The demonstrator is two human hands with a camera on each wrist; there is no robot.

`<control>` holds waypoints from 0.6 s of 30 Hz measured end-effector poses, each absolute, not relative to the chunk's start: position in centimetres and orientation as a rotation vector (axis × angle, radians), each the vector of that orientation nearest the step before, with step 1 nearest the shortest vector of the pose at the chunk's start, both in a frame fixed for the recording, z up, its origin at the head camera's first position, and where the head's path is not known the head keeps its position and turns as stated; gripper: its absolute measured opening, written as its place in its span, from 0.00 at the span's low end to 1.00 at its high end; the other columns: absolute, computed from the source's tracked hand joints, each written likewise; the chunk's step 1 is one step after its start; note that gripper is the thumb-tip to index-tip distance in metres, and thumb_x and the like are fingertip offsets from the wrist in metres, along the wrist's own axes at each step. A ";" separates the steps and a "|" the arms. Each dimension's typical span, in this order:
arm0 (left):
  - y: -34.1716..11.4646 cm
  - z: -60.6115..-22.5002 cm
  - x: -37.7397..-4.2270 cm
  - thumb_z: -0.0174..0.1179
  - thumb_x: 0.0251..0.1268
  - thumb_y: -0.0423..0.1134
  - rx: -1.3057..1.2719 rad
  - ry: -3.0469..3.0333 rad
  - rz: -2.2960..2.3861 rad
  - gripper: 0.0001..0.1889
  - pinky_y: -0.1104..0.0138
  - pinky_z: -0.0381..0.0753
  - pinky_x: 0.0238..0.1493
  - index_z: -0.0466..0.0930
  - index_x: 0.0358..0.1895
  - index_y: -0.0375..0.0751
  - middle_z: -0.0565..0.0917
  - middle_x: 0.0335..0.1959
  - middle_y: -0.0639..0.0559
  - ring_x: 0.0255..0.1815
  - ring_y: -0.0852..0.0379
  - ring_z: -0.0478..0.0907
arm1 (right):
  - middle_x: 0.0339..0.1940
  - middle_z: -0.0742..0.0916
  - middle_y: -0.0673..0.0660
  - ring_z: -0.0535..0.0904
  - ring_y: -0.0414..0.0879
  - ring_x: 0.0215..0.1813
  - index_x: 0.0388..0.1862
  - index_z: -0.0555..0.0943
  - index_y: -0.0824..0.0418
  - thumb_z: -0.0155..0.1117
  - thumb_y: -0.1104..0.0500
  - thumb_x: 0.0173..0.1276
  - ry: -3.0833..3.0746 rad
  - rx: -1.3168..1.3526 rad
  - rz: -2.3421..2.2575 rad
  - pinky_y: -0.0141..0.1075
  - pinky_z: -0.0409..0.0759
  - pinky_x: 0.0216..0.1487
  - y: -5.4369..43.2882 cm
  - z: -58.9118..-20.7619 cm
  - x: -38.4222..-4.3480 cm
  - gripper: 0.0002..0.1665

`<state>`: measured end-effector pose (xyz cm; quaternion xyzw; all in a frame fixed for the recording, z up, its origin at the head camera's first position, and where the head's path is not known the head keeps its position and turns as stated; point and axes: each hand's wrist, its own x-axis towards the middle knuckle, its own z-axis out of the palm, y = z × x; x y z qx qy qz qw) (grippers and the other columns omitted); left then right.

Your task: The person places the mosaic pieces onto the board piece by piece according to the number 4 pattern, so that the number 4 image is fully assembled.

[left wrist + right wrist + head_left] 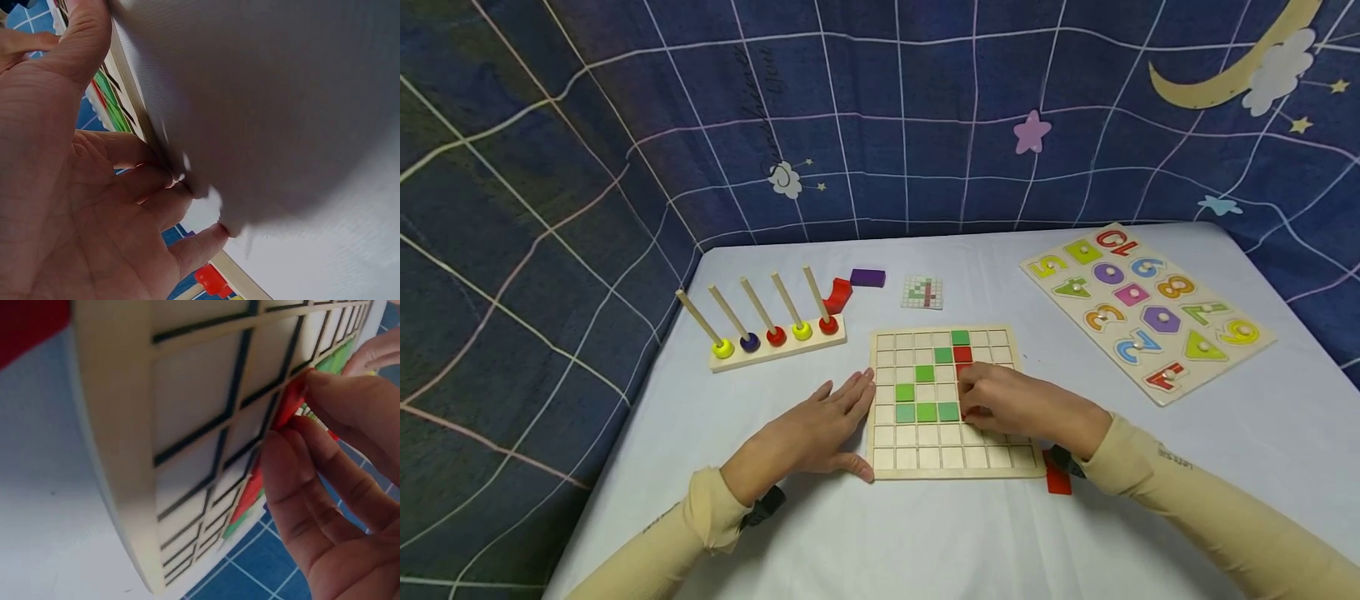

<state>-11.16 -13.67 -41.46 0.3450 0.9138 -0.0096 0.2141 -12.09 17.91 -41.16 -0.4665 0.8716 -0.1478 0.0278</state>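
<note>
A square wooden grid board (917, 458) lies on the white table. Green square tiles (926, 412) form a diagonal and a row in its cells, and a red tile (962, 354) sits near its top. My right hand (1026, 404) is over the board's right half; its thumb and fingers pinch a red tile (289, 403) at a cell, seen in the right wrist view. More red tiles beneath that hand are partly hidden. My left hand (808, 433) lies with fingers spread, fingertips and thumb touching the board's left edge.
Behind the board lies a small pattern card (922, 292). A peg stand (778, 354) with coloured rings is at left, near red pieces (838, 295) and a purple block (868, 277). A number puzzle board (1150, 312) lies right. Another red piece (1058, 479) is by my right wrist.
</note>
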 end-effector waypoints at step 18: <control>-13.7 -41.0 -11.0 0.69 0.59 0.72 0.953 2.528 -0.010 0.67 0.41 0.56 0.88 0.46 0.87 0.31 0.45 0.91 0.37 0.92 0.42 0.48 | 0.46 0.85 0.48 0.79 0.40 0.48 0.45 0.91 0.53 0.77 0.60 0.70 2.651 -1.397 -0.508 0.36 0.87 0.50 22.9 -39.7 -9.9 0.07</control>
